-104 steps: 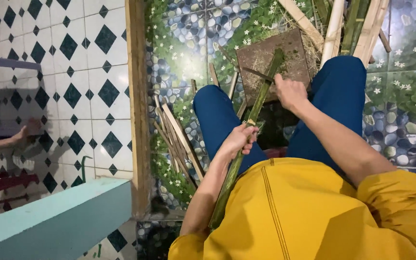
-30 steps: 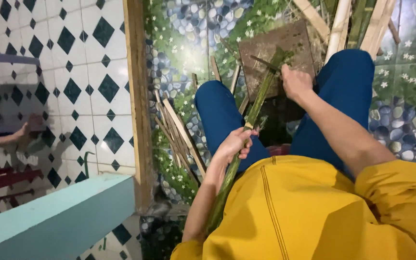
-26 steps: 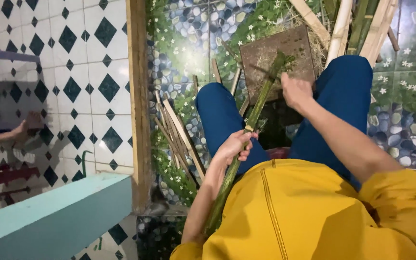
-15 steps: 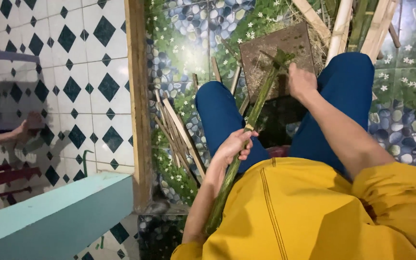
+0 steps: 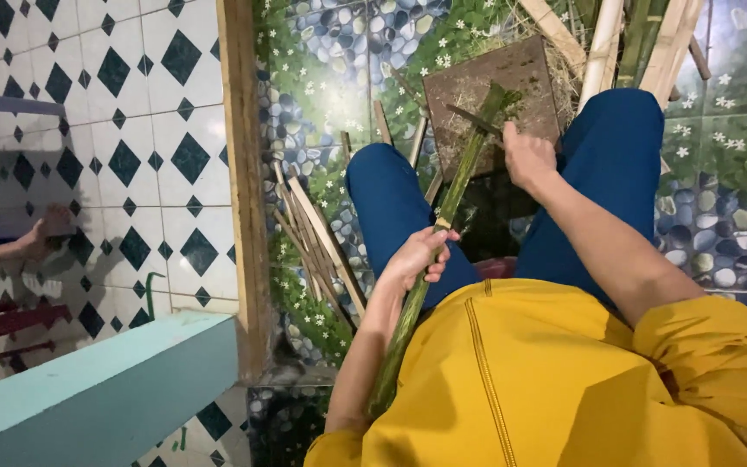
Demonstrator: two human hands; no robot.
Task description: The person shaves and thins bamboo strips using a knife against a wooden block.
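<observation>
A long green bamboo stalk [image 5: 451, 203] runs from beside my waist up to a brown square board [image 5: 494, 95] on the floor between my knees. My left hand [image 5: 418, 257] grips the stalk at its middle. My right hand [image 5: 525, 156] is closed on the handle of a dark blade [image 5: 473, 121] set across the stalk's far end, over the board. I sit in blue trousers and a yellow shirt.
Split bamboo strips [image 5: 317, 246] lie on the pebble-patterned floor left of my left leg. More bamboo poles [image 5: 641, 43] lie at top right. A wooden door frame [image 5: 244, 190] and a pale blue ledge [image 5: 97, 398] stand left. Another person's hand [image 5: 45, 235] rests at far left.
My right hand with the blade has shifted slightly up and down at the stalk's far end. My left hand keeps its grip on the stalk.
</observation>
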